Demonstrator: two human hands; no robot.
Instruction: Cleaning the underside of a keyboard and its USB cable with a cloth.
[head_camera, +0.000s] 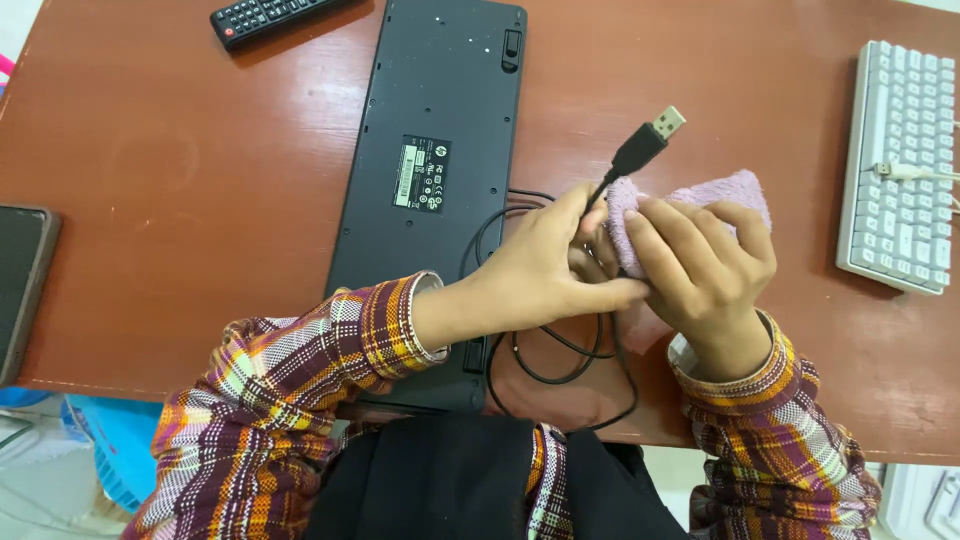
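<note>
- A reddish-brown wooden table (200, 200) carries everything, its near edge running along by the person's sleeves.
- A black keyboard (430, 190) lies upside down on it, near the middle.
- Its black cable (560, 365) loops loosely on the wood just beside the keyboard.
- A black remote control (270, 17) rests at the far edge.
- A white keyboard (905, 165) sits far right.
- A dark tablet-like slab (22, 285) lies at the left edge.
</note>
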